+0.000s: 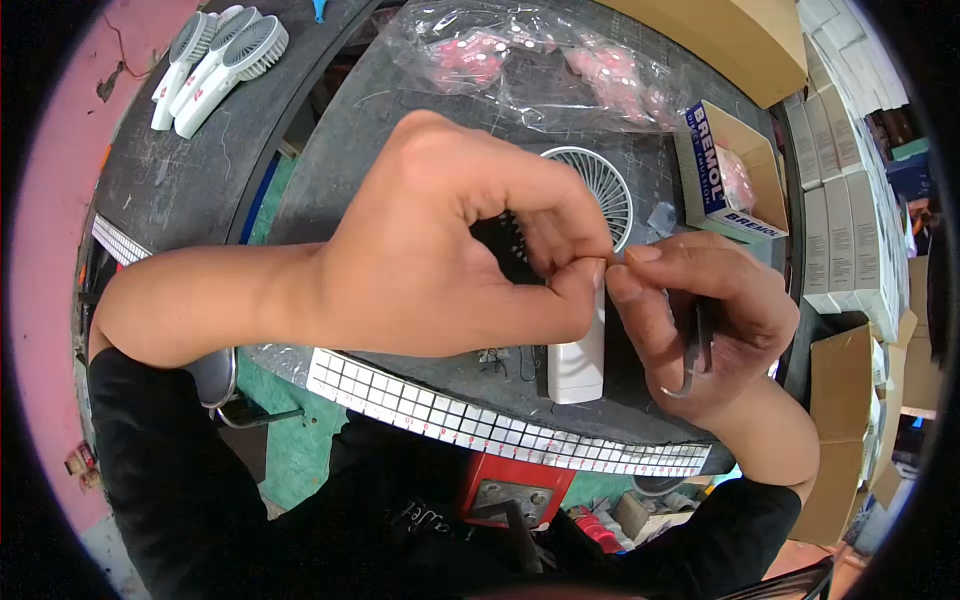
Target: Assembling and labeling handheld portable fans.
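Observation:
My left hand [440, 250] is closed, with thumb and forefinger tips pinched together. Close beside them, my right hand [715, 320] pinches thumb and forefinger; whatever is between the fingertips is too small to make out. Tucked in the right palm is a slim dark metal tool [697, 345] with a pale curved end, its kind unclear. Beneath both hands a white handheld fan lies on the dark table, its round grille [600, 185] away from me and its handle [576, 372] toward me. My fingers cover its middle.
A clear plastic bag [540, 70] of pink pieces lies at the back. An open small box [712, 190] with pink pieces stands at right. Several white fans [225, 70] rest on the left table. A gridded strip [480, 425] edges the near side; white boxes [845, 230] stack at right.

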`<control>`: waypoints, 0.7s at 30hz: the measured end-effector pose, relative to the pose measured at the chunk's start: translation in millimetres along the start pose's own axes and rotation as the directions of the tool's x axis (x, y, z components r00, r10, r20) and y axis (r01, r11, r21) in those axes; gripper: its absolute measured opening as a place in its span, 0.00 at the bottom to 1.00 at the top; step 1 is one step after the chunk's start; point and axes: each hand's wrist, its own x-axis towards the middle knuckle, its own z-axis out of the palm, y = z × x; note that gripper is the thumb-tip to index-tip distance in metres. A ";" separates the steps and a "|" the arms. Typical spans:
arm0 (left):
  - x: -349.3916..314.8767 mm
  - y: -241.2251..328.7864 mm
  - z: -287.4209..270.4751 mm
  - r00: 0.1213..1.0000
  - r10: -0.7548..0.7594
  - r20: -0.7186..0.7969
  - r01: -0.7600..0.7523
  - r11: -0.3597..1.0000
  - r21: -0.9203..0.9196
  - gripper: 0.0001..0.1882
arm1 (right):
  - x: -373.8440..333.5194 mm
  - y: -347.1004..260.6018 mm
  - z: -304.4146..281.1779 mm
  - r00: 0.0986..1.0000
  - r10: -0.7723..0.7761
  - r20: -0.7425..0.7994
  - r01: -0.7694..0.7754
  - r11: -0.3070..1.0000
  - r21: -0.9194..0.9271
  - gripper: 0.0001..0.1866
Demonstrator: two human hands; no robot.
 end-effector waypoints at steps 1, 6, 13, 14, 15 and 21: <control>0.6 -0.7 2.1 1.000 0.007 -0.016 -0.007 1.000 -0.005 0.07 | 0.7 0.0 -0.6 1.000 -0.029 0.009 0.030 0.999 -0.025 0.11; -0.8 -3.0 4.0 0.998 0.029 -0.052 -0.029 1.000 0.008 0.06 | -1.2 -2.4 2.2 0.999 -0.036 0.017 0.036 0.999 -0.031 0.10; -1.4 -3.9 4.8 0.997 0.019 -0.069 -0.022 0.999 -0.047 0.06 | -7.7 -3.0 -1.6 0.993 0.118 0.012 -0.117 0.993 -0.028 0.10; -1.3 -3.2 4.8 0.998 0.010 -0.066 -0.014 0.998 -0.064 0.06 | -7.9 -2.6 -2.2 0.994 0.110 0.015 -0.110 0.994 -0.009 0.10; -1.3 -3.0 5.0 0.998 0.011 -0.065 -0.015 0.998 -0.065 0.06 | -7.9 -2.4 -2.6 0.994 0.111 0.013 -0.111 0.994 -0.011 0.10; -2.2 0.1 1.6 0.999 0.009 -0.047 -0.011 0.999 -0.041 0.06 | -6.6 -3.1 -3.9 0.980 0.195 0.028 -0.197 0.976 0.098 0.09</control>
